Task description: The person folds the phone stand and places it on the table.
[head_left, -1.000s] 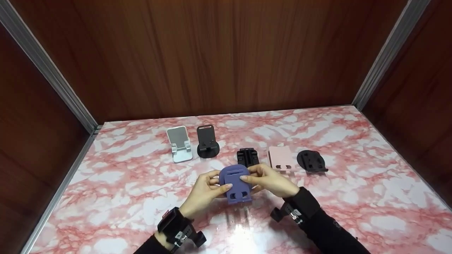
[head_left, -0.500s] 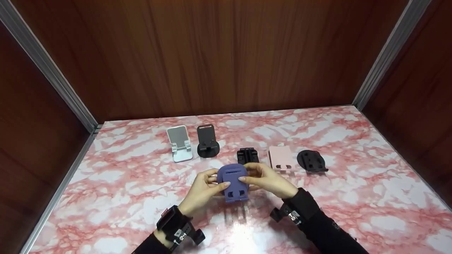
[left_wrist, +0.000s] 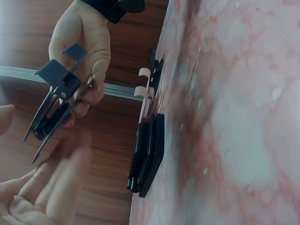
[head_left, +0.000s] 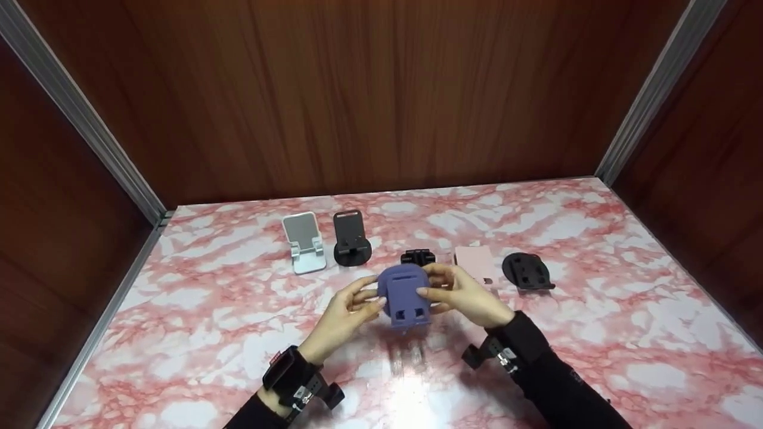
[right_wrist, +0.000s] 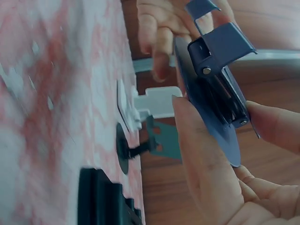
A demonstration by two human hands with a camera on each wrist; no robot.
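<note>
A purple folding phone stand (head_left: 406, 298) with a round base is held up off the table, folded nearly flat. My right hand (head_left: 468, 298) pinches it by its right edge, thumb on the plate and fingers behind the base, as the right wrist view shows. Beside its left edge is my left hand (head_left: 343, 316). In the left wrist view the left fingers (left_wrist: 61, 183) are spread and blurred, apart from the stand. Two bent lips (right_wrist: 229, 42) and a hinge show on the stand from the side.
Behind the hands stand a white phone stand (head_left: 307, 244) and a black one (head_left: 350, 238), both unfolded. To the right lie a folded black stand (head_left: 418, 256), partly hidden, a pink stand (head_left: 473, 262) and a black round-based stand (head_left: 527, 271). Wood panels enclose the marbled table (head_left: 208, 333).
The purple phone stand has shifted slightly up and to the right with my right hand. My left thumb has come off its plate to the edge, and the left fingers have loosened.
</note>
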